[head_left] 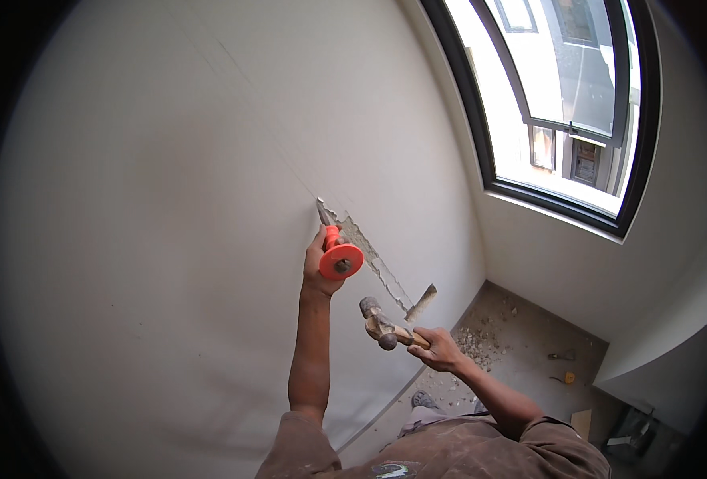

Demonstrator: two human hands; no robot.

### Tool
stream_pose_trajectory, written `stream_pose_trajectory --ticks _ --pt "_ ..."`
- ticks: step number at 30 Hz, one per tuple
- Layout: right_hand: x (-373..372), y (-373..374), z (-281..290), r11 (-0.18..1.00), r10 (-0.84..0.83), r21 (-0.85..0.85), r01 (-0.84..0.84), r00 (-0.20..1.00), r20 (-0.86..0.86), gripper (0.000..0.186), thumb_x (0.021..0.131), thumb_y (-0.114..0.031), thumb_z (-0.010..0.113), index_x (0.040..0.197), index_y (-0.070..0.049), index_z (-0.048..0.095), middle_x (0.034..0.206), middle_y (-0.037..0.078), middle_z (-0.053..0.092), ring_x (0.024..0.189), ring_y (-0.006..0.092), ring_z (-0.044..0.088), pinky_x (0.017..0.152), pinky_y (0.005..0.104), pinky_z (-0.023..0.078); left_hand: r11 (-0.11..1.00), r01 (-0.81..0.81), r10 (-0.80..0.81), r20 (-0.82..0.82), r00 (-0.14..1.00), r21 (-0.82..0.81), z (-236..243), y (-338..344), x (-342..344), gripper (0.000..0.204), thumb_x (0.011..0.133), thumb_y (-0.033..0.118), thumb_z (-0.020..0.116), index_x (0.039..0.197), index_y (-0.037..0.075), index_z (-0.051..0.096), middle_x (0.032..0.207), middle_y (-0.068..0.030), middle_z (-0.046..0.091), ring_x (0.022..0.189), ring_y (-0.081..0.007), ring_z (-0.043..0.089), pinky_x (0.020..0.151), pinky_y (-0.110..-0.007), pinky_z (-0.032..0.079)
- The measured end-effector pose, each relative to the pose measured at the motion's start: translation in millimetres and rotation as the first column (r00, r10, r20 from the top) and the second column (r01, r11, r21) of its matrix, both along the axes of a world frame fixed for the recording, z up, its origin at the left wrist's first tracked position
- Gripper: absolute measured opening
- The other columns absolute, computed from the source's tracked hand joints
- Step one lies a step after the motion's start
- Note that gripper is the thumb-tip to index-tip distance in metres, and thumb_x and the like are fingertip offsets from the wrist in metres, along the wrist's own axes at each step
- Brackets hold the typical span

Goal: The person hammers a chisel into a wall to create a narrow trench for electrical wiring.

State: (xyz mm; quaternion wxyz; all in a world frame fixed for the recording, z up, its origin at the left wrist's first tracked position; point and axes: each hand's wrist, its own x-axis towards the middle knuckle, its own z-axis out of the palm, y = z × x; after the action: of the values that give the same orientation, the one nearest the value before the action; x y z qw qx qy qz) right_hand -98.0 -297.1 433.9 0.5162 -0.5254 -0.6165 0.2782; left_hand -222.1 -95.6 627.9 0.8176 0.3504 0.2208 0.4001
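A cold chisel (324,214) with a round orange hand guard (353,257) is in my left hand (313,267), the fingers wrapped round its grip below the guard. Its tip touches the pale wall (178,207) at the upper end of a rough chipped groove (363,242). The groove slants down to the right and ends near a short crosswise cut (422,302). Lower and to the right, my right hand (440,350) grips the wooden handle of a hammer (379,322) with a rounded ball end. The hammer head is apart from the chisel.
Thin marked lines run up the wall beyond the chisel tip. A dark-framed window (561,209) is at the upper right. Broken plaster (481,342) litters the floor by the wall corner. Farther right lie a small tool (562,355), a yellow object (569,378) and a dark container (633,431).
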Motion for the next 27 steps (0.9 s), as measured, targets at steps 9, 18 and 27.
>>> stream_pose_trajectory --ticks 9,18,27 --pt "-1 4 20 0.985 0.057 0.168 -0.04 0.994 -0.096 0.05 0.078 -0.051 0.064 0.074 -0.004 0.052 0.058 0.015 0.048 0.054 0.0339 0.052 0.05 0.0393 0.041 0.996 0.085 -0.088 0.073 0.993 0.037 6 8 -7 0.034 0.101 0.032 0.036 0.114 0.002 0.045 0.079 -0.003 0.052 0.064 -0.0097 0.053 0.056 -0.021 0.049" --pt "4 67 52 0.531 0.072 0.843 -0.087 0.996 0.058 0.037 0.076 -0.038 0.067 0.071 -0.005 0.05 0.061 0.009 0.047 0.052 0.0287 0.05 0.047 0.0369 0.037 0.997 0.08 -0.081 0.077 0.994 0.02 15 1 -1 0.033 0.101 0.031 0.037 0.113 0.002 0.045 0.079 -0.0024 0.052 0.068 -0.0097 0.054 0.058 -0.02 0.049" --pt "-7 34 78 0.74 0.174 0.67 -0.054 0.978 -0.114 0.048 0.077 -0.045 0.067 0.068 -0.003 0.046 0.057 0.012 0.045 0.05 0.0309 0.049 0.048 0.037 0.039 0.998 -0.047 0.047 0.004 0.999 0.043 16 4 7 0.031 0.1 0.031 0.039 0.109 0.003 0.045 0.073 -0.0017 0.051 0.061 -0.0109 0.052 0.054 -0.022 0.048"
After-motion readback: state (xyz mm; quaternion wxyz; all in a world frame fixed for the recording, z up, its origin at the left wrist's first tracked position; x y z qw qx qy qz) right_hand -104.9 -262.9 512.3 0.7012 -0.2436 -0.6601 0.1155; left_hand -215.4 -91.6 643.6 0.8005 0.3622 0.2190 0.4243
